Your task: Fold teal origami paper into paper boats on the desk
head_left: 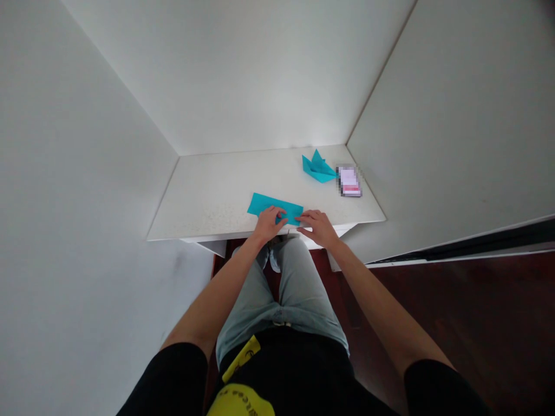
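A teal paper sheet, folded into a long strip, lies flat near the front edge of a white desk. My left hand presses down on its middle with the fingers on top. My right hand sits at the sheet's right end, its fingertips at the paper's lower corner. Part of the strip is hidden under my fingers. Farther back, a folded teal paper model with pointed peaks stands beside a pixelated, rectangular pink-and-white object.
White walls enclose the desk on three sides. My knees in pale denim are under the front edge, with a dark wood floor below. A yellow item lies against my black clothing.
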A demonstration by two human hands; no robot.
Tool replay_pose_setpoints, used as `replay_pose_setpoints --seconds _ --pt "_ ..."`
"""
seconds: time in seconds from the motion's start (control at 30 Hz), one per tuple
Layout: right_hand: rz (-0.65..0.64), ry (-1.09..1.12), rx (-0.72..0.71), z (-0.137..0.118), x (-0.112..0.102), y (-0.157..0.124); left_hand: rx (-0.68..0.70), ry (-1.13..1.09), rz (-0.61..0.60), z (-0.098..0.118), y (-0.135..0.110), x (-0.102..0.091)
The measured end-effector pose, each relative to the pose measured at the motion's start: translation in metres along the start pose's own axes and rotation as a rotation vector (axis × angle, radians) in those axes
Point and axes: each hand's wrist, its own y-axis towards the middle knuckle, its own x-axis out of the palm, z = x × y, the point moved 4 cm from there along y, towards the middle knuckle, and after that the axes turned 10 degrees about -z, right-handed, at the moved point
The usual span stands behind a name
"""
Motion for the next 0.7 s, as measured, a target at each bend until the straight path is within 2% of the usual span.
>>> replay_pose_setpoints --seconds 0.23,0.37,0.5,0.57,0.7 --pt "-0.063 0.181 -0.124 0.009 -0.009 0.01 0.039 -0.02 -0.078 0.005 -0.012 -0.006" --pt "-0.068 0.311 0.004 0.01 -0.003 0.023 0.024 -0.016 -0.07 0.009 -0.017 -0.006" --pt "-0.054 0.274 0.129 0.009 0.003 0.037 0.008 -0.001 -0.061 0.011 -0.016 -0.005" --pt "-0.002 0.251 0.165 0.008 0.002 0.04 -0.02 0.013 -0.045 0.012 -0.015 -0.004" --pt "0.201 0.282 0.236 0.0 -0.007 0.036 -0.094 0.006 0.01 0.016 -0.013 -0.002"
